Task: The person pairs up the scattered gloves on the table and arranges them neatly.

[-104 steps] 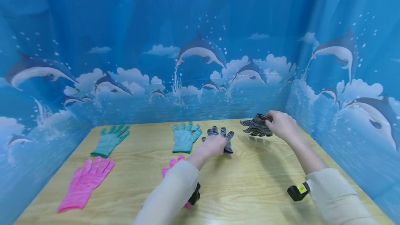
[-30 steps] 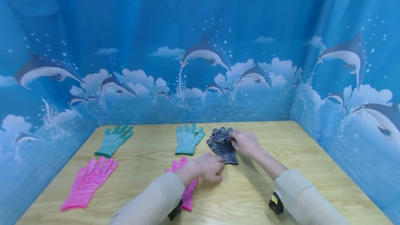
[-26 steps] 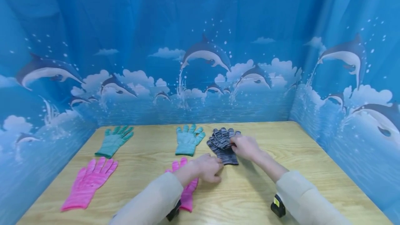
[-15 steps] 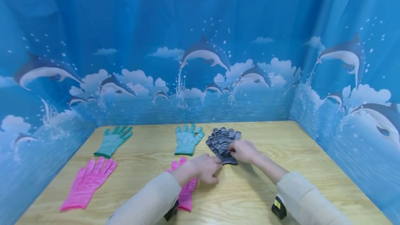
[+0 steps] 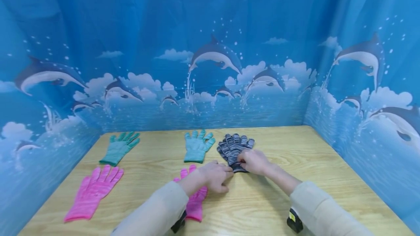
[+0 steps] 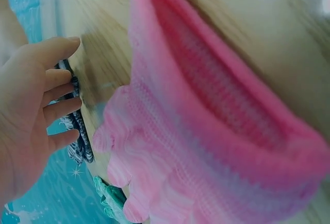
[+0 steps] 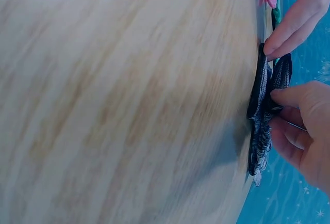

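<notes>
While both hands meet at the dark striped gloves point(image 5: 234, 150), five other things lie around that pile on the wooden table point(image 5: 295, 199). Far to the left of the pile, near the table's front, lies a pink glove point(image 5: 93, 193). Behind it, also far left of the pile, lies a green glove point(image 5: 119, 148). Closer in, a second pink glove point(image 5: 194, 197) lies left of the pile and nearer the person, partly under the left sleeve. A light blue glove point(image 5: 197, 146) lies just beside the pile on its left.

The left hand point(image 5: 216, 175) touches the cuff end of the pile with fairly straight fingers point(image 6: 56, 92). The right hand point(image 5: 254, 162) pinches the same cuff end between thumb and fingers point(image 7: 289, 131). The pile lies flat, fingers pointing away from the person. Behind the pile hangs a blue dolphin curtain point(image 5: 213, 54).
</notes>
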Tool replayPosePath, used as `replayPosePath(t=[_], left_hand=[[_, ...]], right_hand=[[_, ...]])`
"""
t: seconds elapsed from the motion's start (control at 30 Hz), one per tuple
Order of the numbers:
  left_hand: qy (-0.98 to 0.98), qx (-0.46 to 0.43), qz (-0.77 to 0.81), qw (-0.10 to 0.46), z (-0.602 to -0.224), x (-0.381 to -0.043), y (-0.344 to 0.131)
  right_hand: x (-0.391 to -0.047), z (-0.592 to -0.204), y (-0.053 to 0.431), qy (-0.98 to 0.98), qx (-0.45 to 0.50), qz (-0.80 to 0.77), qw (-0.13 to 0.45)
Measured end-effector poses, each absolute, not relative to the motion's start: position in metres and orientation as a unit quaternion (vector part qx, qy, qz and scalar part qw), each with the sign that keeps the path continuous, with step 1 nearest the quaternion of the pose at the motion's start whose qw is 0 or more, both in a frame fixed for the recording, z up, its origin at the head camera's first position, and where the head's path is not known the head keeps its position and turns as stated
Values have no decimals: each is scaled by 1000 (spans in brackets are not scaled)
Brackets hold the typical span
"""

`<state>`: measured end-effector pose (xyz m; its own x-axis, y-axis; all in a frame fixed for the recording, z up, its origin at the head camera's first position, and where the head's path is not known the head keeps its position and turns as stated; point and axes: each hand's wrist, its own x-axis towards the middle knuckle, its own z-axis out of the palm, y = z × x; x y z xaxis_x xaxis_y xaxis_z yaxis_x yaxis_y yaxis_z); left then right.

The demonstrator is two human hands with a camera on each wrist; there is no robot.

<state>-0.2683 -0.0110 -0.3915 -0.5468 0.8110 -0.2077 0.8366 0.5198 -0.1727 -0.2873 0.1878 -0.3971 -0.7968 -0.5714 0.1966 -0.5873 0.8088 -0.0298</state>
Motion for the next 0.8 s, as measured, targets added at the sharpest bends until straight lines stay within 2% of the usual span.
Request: replayPosePath(t=[0.13, 0.33, 0.43, 0.8], left_hand=[[866, 486, -114, 19, -390, -271, -14], [864, 477, -111, -120, -393, -276, -12], [872, 448, -109, -167, -397, -276, -5], [877, 412, -131, -211, -396, -276, 16]], right_hand=[[-287, -401, 189, -948, 302, 44, 86], [-286, -402, 190, -950, 295, 57, 80], [-285, -401, 191, -952, 290, 66, 77], [-282, -399, 196, -932, 325, 74, 143]])
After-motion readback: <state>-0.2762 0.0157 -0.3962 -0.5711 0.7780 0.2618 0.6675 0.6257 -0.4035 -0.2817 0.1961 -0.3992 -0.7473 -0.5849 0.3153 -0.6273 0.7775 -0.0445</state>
